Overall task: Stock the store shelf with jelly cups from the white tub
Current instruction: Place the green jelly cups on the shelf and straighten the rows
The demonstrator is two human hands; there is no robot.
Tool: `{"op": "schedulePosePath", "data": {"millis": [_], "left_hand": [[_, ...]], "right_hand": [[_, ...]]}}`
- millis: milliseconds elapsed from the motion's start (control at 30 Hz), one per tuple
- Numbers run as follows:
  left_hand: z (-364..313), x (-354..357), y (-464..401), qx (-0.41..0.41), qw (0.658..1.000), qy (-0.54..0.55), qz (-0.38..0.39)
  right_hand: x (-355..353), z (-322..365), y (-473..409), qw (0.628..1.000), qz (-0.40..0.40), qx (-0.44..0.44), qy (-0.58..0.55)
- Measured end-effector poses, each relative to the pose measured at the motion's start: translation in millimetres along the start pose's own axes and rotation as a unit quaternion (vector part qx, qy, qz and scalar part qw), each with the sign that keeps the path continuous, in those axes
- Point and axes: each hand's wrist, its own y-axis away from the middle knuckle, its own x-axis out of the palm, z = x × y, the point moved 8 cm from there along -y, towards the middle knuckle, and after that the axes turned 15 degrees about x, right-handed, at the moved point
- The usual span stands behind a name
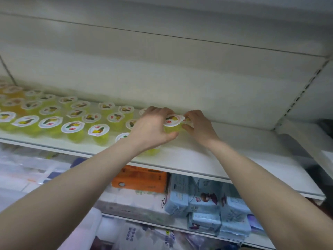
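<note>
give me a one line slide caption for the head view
Left hand and right hand each grip a jelly cup beside rows of cups on the white shelf.

The right hand (pixel 197 126) hides most of its jelly cup (pixel 187 120); lid print is blurred.
</note>
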Motion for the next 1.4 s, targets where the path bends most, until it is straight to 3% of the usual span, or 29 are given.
{"op": "schedulePosePath", "data": {"millis": [400, 833, 1000, 1200, 1400], "left_hand": [[-3, 62, -24, 0.013, 0.985, -0.066, 0.157], [-8, 39, -13, 0.068, 0.988, -0.099, 0.096], [-9, -5, 14, 0.081, 0.989, -0.111, 0.049], [5, -56, 85, 0.107, 0.989, -0.097, 0.011], [39, -91, 216, 0.075, 0.994, -0.071, -0.024]], "right_hand": [[-6, -6, -3, 0.996, -0.018, -0.064, 0.057], [-23, 3, 4, 0.985, 0.007, -0.045, 0.168], [-41, 30, 38, 0.983, -0.036, -0.048, 0.175], [-41, 96, 103, 0.975, -0.104, -0.105, 0.169], [12, 169, 187, 0.973, -0.111, -0.152, 0.132]]}}
